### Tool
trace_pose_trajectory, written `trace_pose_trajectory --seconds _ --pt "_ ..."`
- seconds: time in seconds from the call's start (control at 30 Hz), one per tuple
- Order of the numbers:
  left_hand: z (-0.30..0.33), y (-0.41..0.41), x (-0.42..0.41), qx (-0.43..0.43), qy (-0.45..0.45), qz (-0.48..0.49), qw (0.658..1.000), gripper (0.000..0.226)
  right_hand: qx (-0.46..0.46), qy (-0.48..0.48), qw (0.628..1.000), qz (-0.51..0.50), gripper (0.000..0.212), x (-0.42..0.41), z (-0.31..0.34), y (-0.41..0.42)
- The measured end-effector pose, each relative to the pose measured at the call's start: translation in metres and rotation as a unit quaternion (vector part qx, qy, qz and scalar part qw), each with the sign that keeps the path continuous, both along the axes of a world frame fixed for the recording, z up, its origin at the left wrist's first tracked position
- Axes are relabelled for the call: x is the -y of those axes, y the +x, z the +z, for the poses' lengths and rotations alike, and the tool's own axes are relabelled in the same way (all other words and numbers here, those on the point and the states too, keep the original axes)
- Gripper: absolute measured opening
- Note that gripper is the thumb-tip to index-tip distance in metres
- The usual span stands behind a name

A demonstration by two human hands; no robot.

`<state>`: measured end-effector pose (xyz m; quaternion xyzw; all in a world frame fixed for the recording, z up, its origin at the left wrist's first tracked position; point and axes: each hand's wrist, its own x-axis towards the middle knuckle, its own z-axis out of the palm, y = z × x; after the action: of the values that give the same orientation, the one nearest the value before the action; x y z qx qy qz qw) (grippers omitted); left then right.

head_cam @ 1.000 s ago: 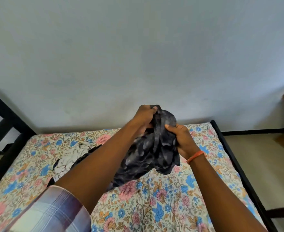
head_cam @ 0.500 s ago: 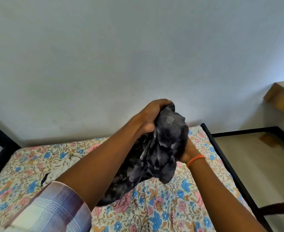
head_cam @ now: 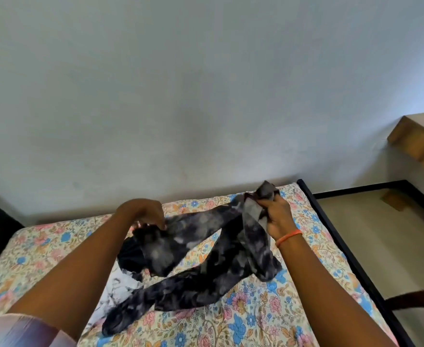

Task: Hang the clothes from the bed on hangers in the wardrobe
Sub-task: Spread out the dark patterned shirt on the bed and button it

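A dark mottled garment (head_cam: 213, 259) is shown spread between two hands above the bed (head_cam: 256, 321). One end is pinched by the left hand (head_cam: 143, 214), whose fingers are curled down onto the cloth; the other end is clamped in the right hand (head_cam: 276, 214), where a bunched edge is gripped and raised slightly. An orange band (head_cam: 288, 237) is worn on the right wrist. The hands are held well apart, evidently so that the crumpled cloth is drawn out and its shape can be read before a hanger is fitted. The middle of the garment sags, and its lower part trails onto the floral sheet (head_cam: 43, 251), touching it. A white patterned cloth (head_cam: 120, 289) lies on the bed partly under the dark garment, presumably awaiting the same treatment. The bed is bordered by a black frame (head_cam: 331, 229) and is set against a pale wall (head_cam: 206, 96). A wooden ledge (head_cam: 421, 144) is seen at the right. Neither hanger nor wardrobe is in view, so the task is judged to be at an early stage.
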<state>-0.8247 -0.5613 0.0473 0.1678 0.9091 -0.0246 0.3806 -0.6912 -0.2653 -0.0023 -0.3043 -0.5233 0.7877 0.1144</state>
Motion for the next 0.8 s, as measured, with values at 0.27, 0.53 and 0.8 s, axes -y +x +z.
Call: trace_pose_trajectory --seconds 0.27,0.53,0.8 --pt "0.035 0.035 -0.086 0.173 0.398 0.262 0.862 0.081 -0.112 0.188 0.969 0.111 0.032 0.079 0.037 0.011" --pt "0.038 0.045 -0.120 0.100 0.198 0.084 0.972 0.033 -0.133 0.415 0.860 0.266 0.021 0.104 0.019 0.034" --pt "0.049 0.057 -0.094 0.085 0.499 0.177 0.844 0.021 0.012 0.073 0.984 0.160 0.017 0.057 0.017 0.053"
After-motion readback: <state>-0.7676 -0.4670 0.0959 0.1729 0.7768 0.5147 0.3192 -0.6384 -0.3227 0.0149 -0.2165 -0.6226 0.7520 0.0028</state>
